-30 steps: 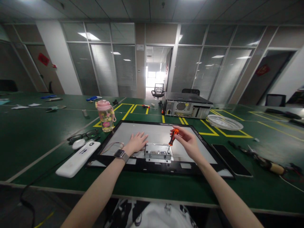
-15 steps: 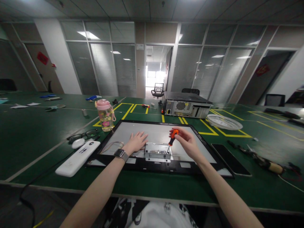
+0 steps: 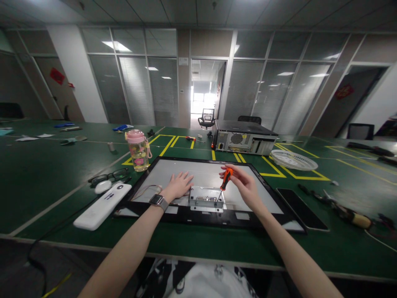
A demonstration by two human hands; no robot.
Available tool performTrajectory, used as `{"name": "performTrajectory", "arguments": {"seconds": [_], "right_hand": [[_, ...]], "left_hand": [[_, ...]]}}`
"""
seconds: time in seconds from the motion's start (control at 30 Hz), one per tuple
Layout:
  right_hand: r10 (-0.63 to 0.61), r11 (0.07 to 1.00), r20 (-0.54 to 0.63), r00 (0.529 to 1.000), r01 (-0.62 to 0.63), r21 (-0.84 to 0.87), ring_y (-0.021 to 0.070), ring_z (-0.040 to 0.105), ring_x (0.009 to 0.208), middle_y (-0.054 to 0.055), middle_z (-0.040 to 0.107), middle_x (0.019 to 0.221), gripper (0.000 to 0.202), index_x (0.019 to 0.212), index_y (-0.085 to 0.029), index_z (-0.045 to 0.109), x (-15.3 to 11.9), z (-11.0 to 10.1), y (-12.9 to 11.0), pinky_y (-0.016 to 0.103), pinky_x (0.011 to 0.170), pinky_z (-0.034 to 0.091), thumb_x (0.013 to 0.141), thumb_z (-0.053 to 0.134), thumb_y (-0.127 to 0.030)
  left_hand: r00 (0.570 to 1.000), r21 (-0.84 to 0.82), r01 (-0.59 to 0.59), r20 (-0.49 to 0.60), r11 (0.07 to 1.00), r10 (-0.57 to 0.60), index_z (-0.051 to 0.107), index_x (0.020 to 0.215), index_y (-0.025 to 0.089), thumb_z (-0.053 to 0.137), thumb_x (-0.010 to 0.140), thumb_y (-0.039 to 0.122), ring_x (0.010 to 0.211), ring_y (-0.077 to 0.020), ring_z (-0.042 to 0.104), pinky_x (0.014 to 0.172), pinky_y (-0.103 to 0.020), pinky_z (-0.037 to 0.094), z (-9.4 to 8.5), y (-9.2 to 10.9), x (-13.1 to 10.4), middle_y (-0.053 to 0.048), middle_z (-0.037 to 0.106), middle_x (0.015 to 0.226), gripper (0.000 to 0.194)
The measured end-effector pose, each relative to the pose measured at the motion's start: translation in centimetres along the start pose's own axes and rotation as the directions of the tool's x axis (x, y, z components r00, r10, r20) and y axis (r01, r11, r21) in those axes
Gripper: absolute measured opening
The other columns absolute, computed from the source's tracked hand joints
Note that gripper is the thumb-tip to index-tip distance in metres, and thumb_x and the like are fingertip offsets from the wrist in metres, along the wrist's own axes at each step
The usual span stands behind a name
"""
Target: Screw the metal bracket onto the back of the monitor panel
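A flat display panel [image 3: 204, 169] with a black frame lies on the green table in front of me. On its lower middle sits a metal bracket [image 3: 206, 199] with screw holes. My left hand [image 3: 178, 186] rests flat on the panel, fingers spread, beside the bracket's left end. In my right hand [image 3: 243, 182] is an orange and black screwdriver [image 3: 226, 179], pinched at the handle. Its shaft slants down, and the tip meets the bracket's right part. Whether a screw is under the tip is too small to tell.
Left of the panel are a pink-lidded bottle [image 3: 138, 151], glasses [image 3: 108, 177], a mouse [image 3: 102, 187] and a white device [image 3: 102, 207]. To the right lie a black phone [image 3: 300, 209] and cables [image 3: 344, 211]. Behind stand a computer case [image 3: 245, 138] and a white basket [image 3: 293, 160].
The screwdriver's handle has turned slightly in my right hand's fingers. My left hand keeps its place on the panel, and the view has shifted only a little.
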State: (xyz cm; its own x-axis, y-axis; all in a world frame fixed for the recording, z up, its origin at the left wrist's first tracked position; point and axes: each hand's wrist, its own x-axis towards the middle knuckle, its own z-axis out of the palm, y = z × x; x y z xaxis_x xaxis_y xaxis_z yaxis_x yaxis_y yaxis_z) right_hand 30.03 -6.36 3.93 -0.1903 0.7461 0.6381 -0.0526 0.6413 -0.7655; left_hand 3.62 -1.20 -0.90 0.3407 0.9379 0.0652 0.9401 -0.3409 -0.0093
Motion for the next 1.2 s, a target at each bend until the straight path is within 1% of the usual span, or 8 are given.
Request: {"name": "performTrajectory", "arguments": {"seconds": [0.17, 0.37, 0.53, 0.73, 0.93, 1.07, 1.13, 1.2], "right_hand": [[-0.012, 0.998, -0.064, 0.998, 0.009, -0.055, 0.0208, 0.068, 0.090, 0.005, 0.069, 0.101, 0.028, 0.107, -0.028, 0.070, 0.04, 0.00, 0.09, 0.038, 0.085, 0.057, 0.081, 0.073, -0.038], [0.030, 0.999, 0.023, 0.999, -0.031, 0.034, 0.0240, 0.070, 0.091, 0.009, 0.070, 0.110, 0.034, 0.120, -0.027, 0.065, -0.08, 0.14, -0.04, 0.048, 0.089, 0.056, 0.090, 0.062, -0.043], [-0.010, 0.999, -0.060, 0.998, 0.008, -0.034, 0.0205, 0.067, 0.089, 0.005, 0.069, 0.100, 0.031, 0.108, -0.028, 0.070, -0.05, 0.25, 0.39, 0.038, 0.084, 0.057, 0.080, 0.075, -0.039], [0.037, 0.997, 0.020, 0.999, -0.038, 0.060, 0.0232, 0.070, 0.091, 0.008, 0.069, 0.110, 0.033, 0.121, -0.028, 0.064, -0.17, 0.31, 0.22, 0.045, 0.087, 0.056, 0.090, 0.062, -0.041], [-0.033, 0.999, -0.080, 0.996, 0.030, -0.042, 0.0209, 0.066, 0.089, 0.005, 0.068, 0.099, 0.027, 0.104, -0.027, 0.070, -0.08, 0.28, 0.56, 0.039, 0.087, 0.055, 0.080, 0.075, -0.038], [0.018, 0.999, 0.003, 1.000, -0.018, 0.041, 0.0232, 0.068, 0.093, 0.007, 0.068, 0.111, 0.030, 0.115, -0.029, 0.066, -0.09, 0.19, 0.37, 0.044, 0.087, 0.055, 0.088, 0.065, -0.041], [0.037, 0.996, 0.030, 0.999, -0.040, 0.086, 0.0230, 0.069, 0.090, 0.007, 0.069, 0.110, 0.032, 0.119, -0.029, 0.064, -0.12, 0.23, 0.35, 0.045, 0.086, 0.056, 0.089, 0.063, -0.040], [0.031, 0.998, 0.000, 1.000, -0.031, 0.063, 0.0215, 0.068, 0.088, 0.006, 0.070, 0.103, 0.031, 0.115, -0.028, 0.066, -0.15, 0.30, 0.45, 0.042, 0.085, 0.056, 0.086, 0.068, -0.038]], "left_hand": [[1.000, -0.006, -0.004, 0.002, 1.000, 0.004, 0.037, 0.147, 0.027, 0.032, 0.100, 0.038, 0.144, -0.0348, 0.029, 0.109, -0.067, 0.028, -0.01, -0.05, 0.01, -0.011, 0.032, 0.157, 0.049], [1.000, -0.025, 0.003, -0.008, 1.000, -0.004, 0.038, 0.147, 0.029, 0.033, 0.100, 0.039, 0.144, -0.0345, 0.029, 0.110, -0.067, 0.027, 0.06, -0.10, 0.04, -0.011, 0.033, 0.157, 0.048], [1.000, -0.027, 0.000, -0.005, 1.000, 0.000, 0.037, 0.147, 0.028, 0.032, 0.100, 0.039, 0.144, -0.0349, 0.029, 0.110, -0.066, 0.027, 0.15, -0.18, 0.07, -0.011, 0.032, 0.157, 0.049], [1.000, -0.025, -0.001, -0.007, 1.000, 0.001, 0.038, 0.147, 0.029, 0.032, 0.100, 0.038, 0.144, -0.0343, 0.030, 0.109, -0.067, 0.027, 0.02, -0.06, 0.02, -0.012, 0.034, 0.156, 0.048], [1.000, -0.031, 0.008, 0.006, 0.999, -0.008, 0.037, 0.147, 0.029, 0.032, 0.100, 0.038, 0.144, -0.0335, 0.029, 0.110, -0.066, 0.027, -0.13, 0.05, -0.06, -0.011, 0.033, 0.157, 0.048], [1.000, -0.023, 0.000, -0.005, 1.000, 0.000, 0.038, 0.146, 0.029, 0.032, 0.100, 0.038, 0.144, -0.0341, 0.030, 0.109, -0.066, 0.027, -0.03, 0.00, 0.00, -0.011, 0.033, 0.157, 0.048], [1.000, -0.020, -0.003, -0.005, 1.000, 0.003, 0.038, 0.147, 0.028, 0.032, 0.100, 0.038, 0.144, -0.0345, 0.030, 0.109, -0.067, 0.028, -0.02, -0.02, 0.01, -0.012, 0.033, 0.157, 0.048], [1.000, -0.018, -0.002, 0.001, 1.000, 0.002, 0.037, 0.147, 0.025, 0.031, 0.100, 0.038, 0.144, -0.0350, 0.030, 0.109, -0.066, 0.028, -0.06, -0.01, 0.00, -0.012, 0.032, 0.157, 0.049]]}}
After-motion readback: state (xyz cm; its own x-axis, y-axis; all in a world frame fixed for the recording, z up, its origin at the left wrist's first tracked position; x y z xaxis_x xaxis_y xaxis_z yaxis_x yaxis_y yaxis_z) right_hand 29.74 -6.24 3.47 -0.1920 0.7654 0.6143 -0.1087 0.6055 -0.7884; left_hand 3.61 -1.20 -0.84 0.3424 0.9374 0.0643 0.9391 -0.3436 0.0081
